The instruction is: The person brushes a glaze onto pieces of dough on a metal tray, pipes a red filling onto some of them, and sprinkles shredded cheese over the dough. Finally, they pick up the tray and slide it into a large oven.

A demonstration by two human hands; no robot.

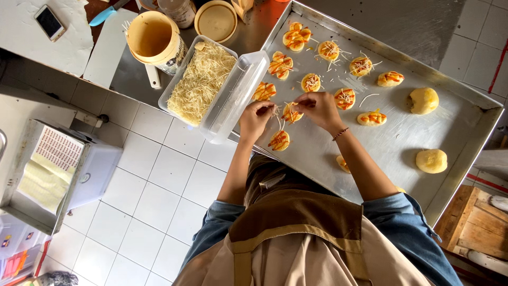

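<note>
**Dough round between your two hands, on the near part of the tray**

The dough round (pixel 290 113) you are working on lies on the metal tray (pixel 423 132), directly between your hands. It is small and roughly circular, so it has no long axis to speak of; red sauce lines cross its top and pale cheese shreds sit on it. Your left hand (pixel 256 117) is just beside it on the container side, fingers pinched narrow on a few cheese shreds that hang from the fingertips. Your right hand (pixel 317 107) is on the other side, fingers curled close and touching or nearly touching the round's edge; you cannot tell from here whether it holds any shreds. Both hands are about equally near.

The container of shredded cheese (pixel 200 82) sits just beyond your left hand, its clear lid (pixel 235 98) leaning against its side and overlapping the tray's rim. So the cheese supply lies on your left and the round lies in the middle.

Other topped rounds (pixel 296 37) are spread across the far part of the tray, and another (pixel 279 140) lies just near your left wrist. Two plain dough balls (pixel 423 100) rest well apart, toward the right end.

The tray rests on a steel table (pixel 132 74) along with a yellow tub (pixel 153 39) and a round lid (pixel 216 20). Below is a white tiled floor (pixel 153 196).
</note>
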